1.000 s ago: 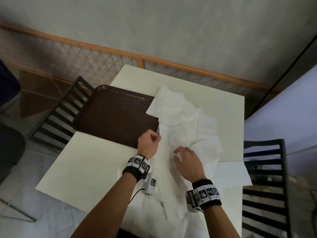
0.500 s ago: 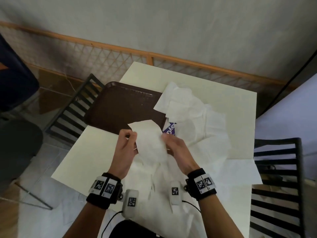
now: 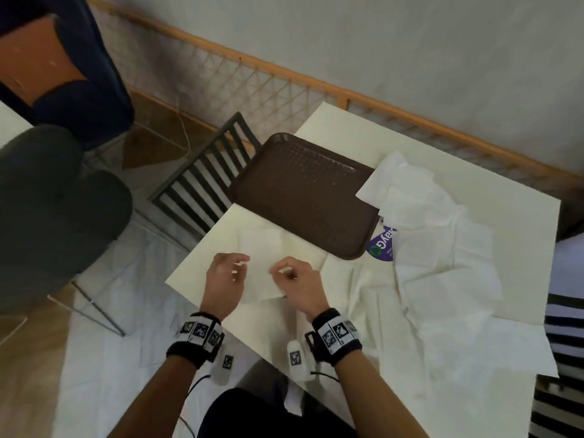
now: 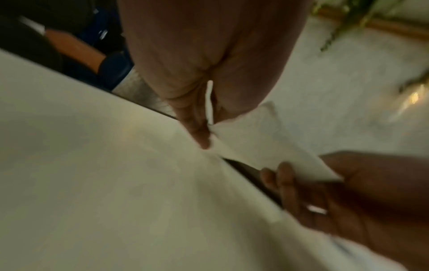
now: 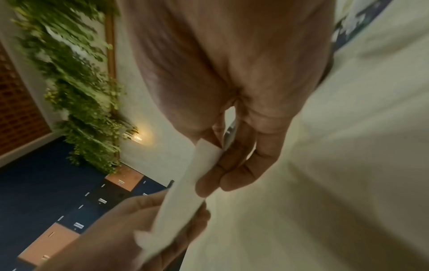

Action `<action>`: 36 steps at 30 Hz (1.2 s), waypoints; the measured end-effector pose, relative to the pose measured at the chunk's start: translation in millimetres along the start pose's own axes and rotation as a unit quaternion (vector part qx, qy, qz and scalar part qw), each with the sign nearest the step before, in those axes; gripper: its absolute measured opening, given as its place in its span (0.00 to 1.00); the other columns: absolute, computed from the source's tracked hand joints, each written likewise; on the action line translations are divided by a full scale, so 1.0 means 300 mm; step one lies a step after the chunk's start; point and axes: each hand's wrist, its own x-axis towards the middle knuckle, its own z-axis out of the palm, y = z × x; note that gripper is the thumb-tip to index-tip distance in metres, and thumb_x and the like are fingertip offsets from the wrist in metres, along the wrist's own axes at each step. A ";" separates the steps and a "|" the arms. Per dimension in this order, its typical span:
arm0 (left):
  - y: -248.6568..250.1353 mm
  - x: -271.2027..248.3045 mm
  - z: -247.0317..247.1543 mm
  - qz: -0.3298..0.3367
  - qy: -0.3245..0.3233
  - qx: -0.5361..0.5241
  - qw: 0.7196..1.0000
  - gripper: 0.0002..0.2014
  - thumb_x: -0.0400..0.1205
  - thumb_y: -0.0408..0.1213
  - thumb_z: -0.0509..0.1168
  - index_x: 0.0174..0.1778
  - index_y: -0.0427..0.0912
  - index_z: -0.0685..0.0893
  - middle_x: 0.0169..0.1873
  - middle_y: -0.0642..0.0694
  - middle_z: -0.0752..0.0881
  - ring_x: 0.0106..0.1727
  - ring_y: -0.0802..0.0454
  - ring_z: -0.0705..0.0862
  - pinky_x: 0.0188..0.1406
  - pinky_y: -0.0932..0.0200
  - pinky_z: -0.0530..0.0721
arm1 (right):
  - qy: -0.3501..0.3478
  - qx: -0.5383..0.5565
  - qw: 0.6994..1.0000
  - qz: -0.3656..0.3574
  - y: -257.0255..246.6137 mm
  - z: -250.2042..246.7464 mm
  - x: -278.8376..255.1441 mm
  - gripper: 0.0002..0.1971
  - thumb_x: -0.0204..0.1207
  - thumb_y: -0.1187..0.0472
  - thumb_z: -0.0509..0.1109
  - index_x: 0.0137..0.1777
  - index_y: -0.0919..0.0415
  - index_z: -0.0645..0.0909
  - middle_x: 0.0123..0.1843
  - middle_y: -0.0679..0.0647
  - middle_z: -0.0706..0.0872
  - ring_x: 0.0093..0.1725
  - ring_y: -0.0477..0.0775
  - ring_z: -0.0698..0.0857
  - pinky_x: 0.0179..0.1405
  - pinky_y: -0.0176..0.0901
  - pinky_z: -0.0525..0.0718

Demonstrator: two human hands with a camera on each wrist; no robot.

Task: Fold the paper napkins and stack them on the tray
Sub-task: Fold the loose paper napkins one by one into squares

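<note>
A single napkin (image 3: 265, 263) lies spread over the near left corner of the table (image 3: 493, 197), just in front of the brown tray (image 3: 303, 197). The left hand (image 3: 226, 278) pinches its near left edge with curled fingers; the right hand (image 3: 300, 284) pinches its near right edge. Further right, a loose heap of napkins (image 3: 442, 248) overlaps the tray's right end

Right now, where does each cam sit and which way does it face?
Head: on the head, looking down at the table; both forearms, left hand, right hand.
Left wrist: along the left hand at the napkin; right hand fingers opposite.
Right wrist: along the right hand; left hand below.
Shared: all show the napkin pinched by both hands.
</note>
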 end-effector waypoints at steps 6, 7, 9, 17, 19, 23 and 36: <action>-0.135 -0.037 -0.096 0.068 -0.198 -0.055 0.976 0.35 0.79 0.68 0.75 0.82 0.64 0.75 0.80 0.69 0.72 0.81 0.67 0.67 0.81 0.67 0.67 | -0.013 0.240 0.951 0.197 -0.008 0.109 0.035 0.22 0.90 0.74 0.56 0.55 0.71 0.94 0.42 0.64 0.85 0.48 0.68 0.92 0.51 0.58 0.98; -0.142 -0.030 -0.100 0.062 -0.235 -0.045 0.969 0.43 0.73 0.68 0.81 0.83 0.67 0.72 0.79 0.72 0.72 0.80 0.70 0.69 0.79 0.69 0.68 | -0.014 0.255 0.946 0.201 -0.016 0.112 0.036 0.20 0.88 0.76 0.56 0.57 0.73 0.93 0.41 0.64 0.86 0.49 0.71 0.94 0.48 0.55 0.97; -0.170 0.002 -0.080 0.055 -0.247 -0.012 0.967 0.44 0.71 0.59 0.86 0.81 0.68 0.72 0.72 0.72 0.80 0.72 0.67 0.78 0.74 0.64 0.77 | -0.011 0.266 0.941 0.211 -0.018 0.111 0.044 0.14 0.87 0.77 0.62 0.61 0.74 0.89 0.43 0.65 0.94 0.54 0.70 0.97 0.42 0.46 0.95; -0.130 0.180 -0.002 -0.015 -0.108 0.027 0.994 0.21 0.91 0.45 0.69 0.34 0.49 0.69 0.28 0.53 0.79 0.39 0.39 0.77 0.42 0.48 0.74 | 0.067 -0.063 0.982 0.165 0.022 0.120 0.157 0.16 0.80 0.42 0.78 0.40 0.53 0.93 0.34 0.47 0.94 0.38 0.56 0.93 0.47 0.55 0.95; -0.110 0.193 0.014 -0.040 -0.092 0.044 0.994 0.16 0.91 0.44 0.69 0.40 0.46 0.74 0.38 0.49 0.80 0.43 0.41 0.77 0.44 0.49 0.72 | 0.079 -0.112 0.976 0.171 0.007 0.128 0.177 0.16 0.80 0.38 0.74 0.42 0.48 0.93 0.42 0.48 0.95 0.49 0.58 0.93 0.55 0.57 0.94; -0.084 0.188 0.021 -0.065 -0.076 0.052 0.994 0.10 0.91 0.41 0.68 0.51 0.37 0.83 0.47 0.45 0.77 0.49 0.39 0.79 0.48 0.49 0.74 | 0.088 -0.165 0.964 0.188 -0.020 0.144 0.193 0.20 0.83 0.33 0.67 0.53 0.47 0.92 0.53 0.52 0.93 0.58 0.62 0.90 0.63 0.58 0.90; -0.068 0.161 0.063 -0.008 -0.028 0.132 0.991 0.14 0.85 0.24 0.69 0.65 0.33 0.77 0.59 0.33 0.81 0.53 0.32 0.84 0.48 0.38 0.85 | 0.101 -0.255 0.946 0.173 -0.057 0.180 0.185 0.19 0.90 0.37 0.64 0.61 0.50 0.86 0.61 0.56 0.89 0.62 0.69 0.88 0.60 0.56 0.85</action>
